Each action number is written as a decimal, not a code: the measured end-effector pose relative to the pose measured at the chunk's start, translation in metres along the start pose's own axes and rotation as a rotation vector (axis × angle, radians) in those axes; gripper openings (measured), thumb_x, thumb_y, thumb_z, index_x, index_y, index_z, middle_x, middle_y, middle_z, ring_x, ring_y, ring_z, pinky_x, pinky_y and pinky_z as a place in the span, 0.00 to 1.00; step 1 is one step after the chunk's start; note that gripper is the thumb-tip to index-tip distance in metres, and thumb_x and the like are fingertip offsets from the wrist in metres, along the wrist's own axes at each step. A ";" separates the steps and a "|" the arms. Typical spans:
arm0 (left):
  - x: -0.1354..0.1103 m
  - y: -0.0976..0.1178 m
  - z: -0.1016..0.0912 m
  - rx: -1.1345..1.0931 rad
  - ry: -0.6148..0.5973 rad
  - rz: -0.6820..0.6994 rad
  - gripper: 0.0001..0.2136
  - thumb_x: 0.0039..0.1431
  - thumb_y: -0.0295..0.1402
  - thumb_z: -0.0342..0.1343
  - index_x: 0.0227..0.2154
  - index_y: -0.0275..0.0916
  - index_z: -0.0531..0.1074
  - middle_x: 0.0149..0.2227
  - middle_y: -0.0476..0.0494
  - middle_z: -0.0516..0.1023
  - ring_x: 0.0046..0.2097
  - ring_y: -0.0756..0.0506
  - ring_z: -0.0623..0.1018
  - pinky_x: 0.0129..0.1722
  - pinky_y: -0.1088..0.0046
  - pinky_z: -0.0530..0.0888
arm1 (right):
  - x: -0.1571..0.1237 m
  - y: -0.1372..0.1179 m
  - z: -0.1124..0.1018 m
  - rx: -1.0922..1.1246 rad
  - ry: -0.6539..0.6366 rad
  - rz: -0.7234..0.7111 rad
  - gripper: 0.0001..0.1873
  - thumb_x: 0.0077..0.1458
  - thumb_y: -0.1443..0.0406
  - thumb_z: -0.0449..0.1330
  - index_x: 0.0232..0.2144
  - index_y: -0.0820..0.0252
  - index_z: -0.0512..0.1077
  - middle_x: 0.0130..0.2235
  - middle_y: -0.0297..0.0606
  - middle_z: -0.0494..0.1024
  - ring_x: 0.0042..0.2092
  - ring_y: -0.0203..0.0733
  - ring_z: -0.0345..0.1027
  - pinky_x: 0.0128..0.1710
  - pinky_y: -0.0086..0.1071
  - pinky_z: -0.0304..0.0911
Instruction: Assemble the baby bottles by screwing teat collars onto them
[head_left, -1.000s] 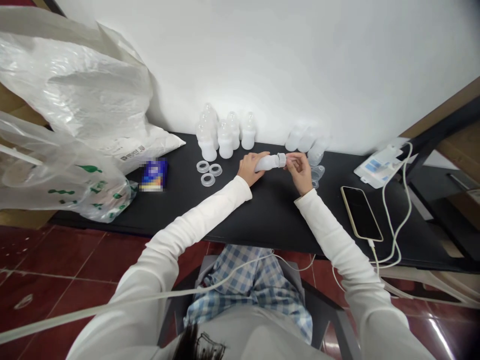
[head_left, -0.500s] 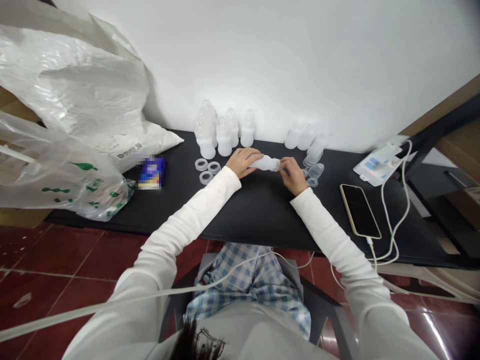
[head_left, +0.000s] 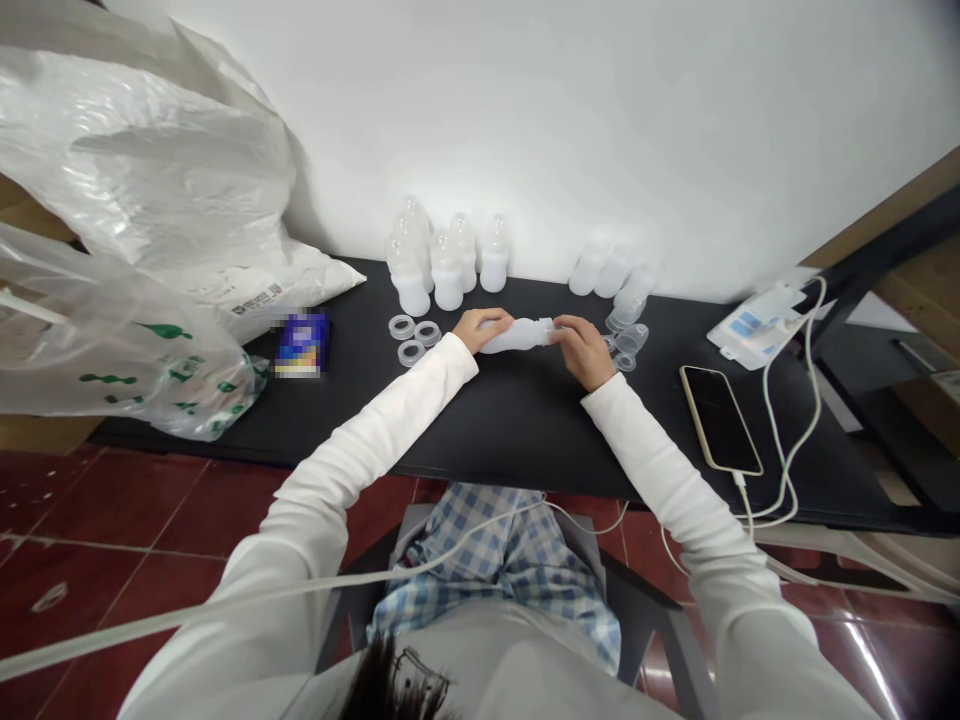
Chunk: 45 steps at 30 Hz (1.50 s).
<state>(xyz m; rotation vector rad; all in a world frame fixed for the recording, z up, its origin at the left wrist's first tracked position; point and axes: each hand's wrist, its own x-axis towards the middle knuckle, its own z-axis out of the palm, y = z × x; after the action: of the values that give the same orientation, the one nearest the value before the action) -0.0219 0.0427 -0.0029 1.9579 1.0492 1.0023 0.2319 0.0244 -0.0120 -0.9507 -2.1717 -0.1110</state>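
A white baby bottle (head_left: pixel 519 336) lies sideways above the table between my two hands. My left hand (head_left: pixel 480 328) is closed around its base end. At the neck end, the fingers of my right hand (head_left: pixel 585 352) pinch the bottle's mouth; any small part between them is hidden. Just left of my left hand, a few clear rings (head_left: pixel 411 353) lie flat. Behind them stand several white bottles with clear domed caps (head_left: pixel 448 275). Clear caps (head_left: pixel 631 341) and rings lie right of my right hand, with uncapped white bottles (head_left: pixel 585 272) farther back.
The black table (head_left: pixel 510 430) meets a white wall. Large plastic bags (head_left: pixel 150 200) and a blue packet (head_left: pixel 304 343) are at left. On the right are a phone (head_left: pixel 721 420), looping white cables (head_left: pixel 806 430) and a white power strip (head_left: pixel 757 325). Another cable crosses my lap.
The bottle has turned nearer to level, its base end coming down toward me. My left hand has slid slightly left and back along it; my right fingers remain at the neck.
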 end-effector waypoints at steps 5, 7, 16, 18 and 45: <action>0.000 -0.002 -0.007 0.348 0.037 0.182 0.25 0.58 0.52 0.58 0.51 0.40 0.77 0.49 0.41 0.80 0.50 0.42 0.79 0.51 0.68 0.73 | 0.002 0.005 -0.005 0.173 -0.033 0.077 0.17 0.67 0.54 0.53 0.48 0.56 0.73 0.47 0.45 0.80 0.45 0.46 0.75 0.46 0.40 0.70; 0.001 -0.005 -0.007 0.489 0.031 0.276 0.31 0.54 0.54 0.62 0.56 0.40 0.74 0.51 0.37 0.78 0.50 0.40 0.79 0.50 0.66 0.73 | 0.001 0.005 -0.004 0.217 -0.033 0.166 0.21 0.66 0.50 0.52 0.52 0.56 0.71 0.43 0.42 0.81 0.41 0.44 0.74 0.43 0.39 0.70; 0.005 -0.010 -0.006 0.691 0.040 0.510 0.25 0.66 0.49 0.51 0.59 0.38 0.71 0.53 0.32 0.77 0.56 0.37 0.76 0.54 0.59 0.71 | 0.000 -0.003 0.000 0.025 -0.245 0.320 0.34 0.71 0.52 0.34 0.26 0.56 0.72 0.27 0.41 0.74 0.35 0.46 0.68 0.46 0.44 0.61; 0.005 -0.011 -0.006 0.710 0.045 0.479 0.26 0.65 0.48 0.53 0.59 0.37 0.70 0.54 0.32 0.77 0.56 0.36 0.75 0.54 0.58 0.70 | 0.001 -0.005 -0.002 -0.008 -0.211 0.305 0.28 0.70 0.51 0.40 0.41 0.58 0.75 0.37 0.44 0.78 0.40 0.49 0.70 0.47 0.45 0.61; 0.004 -0.009 0.011 0.705 0.158 0.452 0.17 0.69 0.31 0.44 0.50 0.51 0.76 0.51 0.44 0.81 0.57 0.45 0.75 0.63 0.55 0.66 | 0.008 -0.018 -0.004 0.446 -0.236 0.477 0.37 0.62 0.36 0.38 0.22 0.56 0.64 0.23 0.33 0.70 0.27 0.37 0.63 0.33 0.34 0.60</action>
<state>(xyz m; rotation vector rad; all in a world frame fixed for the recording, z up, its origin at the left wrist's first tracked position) -0.0137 0.0472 -0.0142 2.8203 1.1802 1.1326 0.2192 0.0152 0.0002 -1.2222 -1.9828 0.7144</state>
